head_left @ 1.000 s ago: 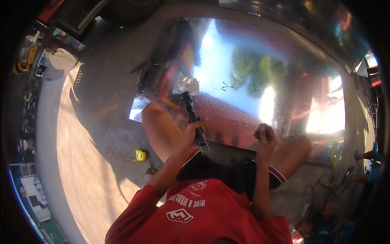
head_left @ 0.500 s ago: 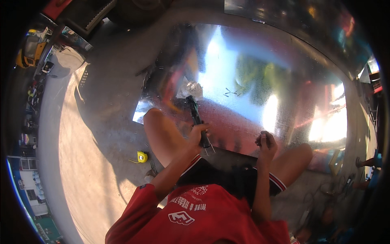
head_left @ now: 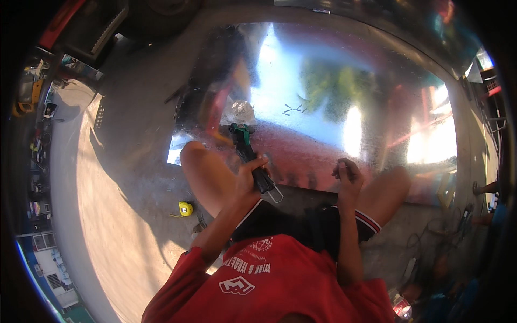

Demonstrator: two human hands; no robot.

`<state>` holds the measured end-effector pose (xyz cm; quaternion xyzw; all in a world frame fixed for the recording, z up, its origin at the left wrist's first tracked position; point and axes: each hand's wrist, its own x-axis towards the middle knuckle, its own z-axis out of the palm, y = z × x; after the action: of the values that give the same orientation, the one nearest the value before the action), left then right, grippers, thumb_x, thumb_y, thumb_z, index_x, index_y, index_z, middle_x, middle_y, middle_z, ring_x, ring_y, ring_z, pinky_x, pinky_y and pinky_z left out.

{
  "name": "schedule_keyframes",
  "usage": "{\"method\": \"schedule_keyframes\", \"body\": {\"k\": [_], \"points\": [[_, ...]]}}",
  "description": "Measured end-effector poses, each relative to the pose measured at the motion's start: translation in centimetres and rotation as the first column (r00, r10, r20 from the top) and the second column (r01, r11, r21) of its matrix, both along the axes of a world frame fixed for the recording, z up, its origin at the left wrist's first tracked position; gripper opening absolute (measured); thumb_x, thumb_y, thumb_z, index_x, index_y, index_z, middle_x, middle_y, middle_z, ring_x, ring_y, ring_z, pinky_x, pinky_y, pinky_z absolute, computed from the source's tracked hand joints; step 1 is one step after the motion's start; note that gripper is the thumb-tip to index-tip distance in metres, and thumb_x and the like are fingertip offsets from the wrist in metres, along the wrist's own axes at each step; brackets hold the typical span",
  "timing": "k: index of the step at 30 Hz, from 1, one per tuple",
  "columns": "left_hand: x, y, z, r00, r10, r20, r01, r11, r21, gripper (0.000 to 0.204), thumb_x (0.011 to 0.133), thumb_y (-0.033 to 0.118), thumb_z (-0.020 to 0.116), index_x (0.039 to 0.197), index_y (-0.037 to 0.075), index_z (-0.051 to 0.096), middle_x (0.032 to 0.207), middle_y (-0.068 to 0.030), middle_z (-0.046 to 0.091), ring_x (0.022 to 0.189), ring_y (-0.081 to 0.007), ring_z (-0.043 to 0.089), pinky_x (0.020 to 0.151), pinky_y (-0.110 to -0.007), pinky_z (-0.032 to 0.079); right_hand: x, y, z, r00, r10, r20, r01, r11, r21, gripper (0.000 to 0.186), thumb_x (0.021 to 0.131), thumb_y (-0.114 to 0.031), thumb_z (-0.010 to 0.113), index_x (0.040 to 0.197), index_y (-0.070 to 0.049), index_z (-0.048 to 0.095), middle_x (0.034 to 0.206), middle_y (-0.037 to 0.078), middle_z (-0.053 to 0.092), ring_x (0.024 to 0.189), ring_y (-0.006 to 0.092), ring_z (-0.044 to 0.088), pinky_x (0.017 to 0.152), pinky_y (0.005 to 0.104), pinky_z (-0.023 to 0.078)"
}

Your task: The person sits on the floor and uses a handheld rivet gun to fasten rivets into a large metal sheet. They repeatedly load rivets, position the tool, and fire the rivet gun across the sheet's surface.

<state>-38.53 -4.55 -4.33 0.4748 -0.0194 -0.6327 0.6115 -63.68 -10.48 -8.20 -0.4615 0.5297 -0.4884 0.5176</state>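
One tool [head_left: 244, 147] in left hand [head_left: 248, 174], one yellow tape measure [head_left: 185, 209].

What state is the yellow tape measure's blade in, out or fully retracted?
Out, a short way: a thin strip sticks out leftward from the yellow tape measure on the floor. Whether it is locked, I cannot tell.

Strong sun makes the floor [head_left: 97, 226] on the left very bright, with a dark shadow [head_left: 134, 156] beside it. The shiny metal sheet [head_left: 323, 121] has white glare and fuzzy colours. The lower right is dim and blurry. Edges bend; corners are black.
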Motion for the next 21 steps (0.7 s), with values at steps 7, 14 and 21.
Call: {"method": "schedule_keyframes", "body": {"k": [7,14,21], "points": [[0.5,3.5,2.2,0.754,-0.362,-0.548,0.171,0.914,-0.368,0.031,0.070,0.013,0.067,0.093,0.011,0.047,0.070,0.0022,0.048,0.069,-0.0145,0.052,0.065,-0.029,0.037,3.8,-1.4,4.5,0.957,0.198,0.210,-0.186,0.980,-0.072,0.009,0.094,-0.005,0.063,0.100,0.002,0.065,0.084,0.006,0.065,0.076,0.0122,0.061,0.069,0.0252,0.050],[-0.2,4.4,1.6,0.546,-0.560,-0.623,0.169,0.802,-0.573,0.038,0.063,0.013,0.071,0.091,0.011,0.046,0.069,0.0029,0.049,0.069,-0.0146,0.053,0.065,-0.029,0.035,7.3,-3.3,6.5,0.937,0.197,0.289,-0.160,0.976,-0.148,0.007,0.091,-0.003,0.066,0.093,0.004,0.065,0.081,0.009,0.068,0.073,0.0141,0.066,0.066,0.0256,0.051],[-0.3,4.5,1.5,0.510,-0.559,-0.653,0.165,0.809,-0.564,0.043,0.058,0.012,0.071,0.092,0.010,0.044,0.072,-0.0002,0.049,0.075,-0.0183,0.055,0.067,-0.031,0.037,7.3,-3.1,5.4,0.940,0.171,0.295,-0.134,0.981,-0.141,0.012,0.091,-0.007,0.069,0.093,0.005,0.065,0.082,0.010,0.069,0.074,0.0138,0.065,0.067,0.0253,0.051]]}}
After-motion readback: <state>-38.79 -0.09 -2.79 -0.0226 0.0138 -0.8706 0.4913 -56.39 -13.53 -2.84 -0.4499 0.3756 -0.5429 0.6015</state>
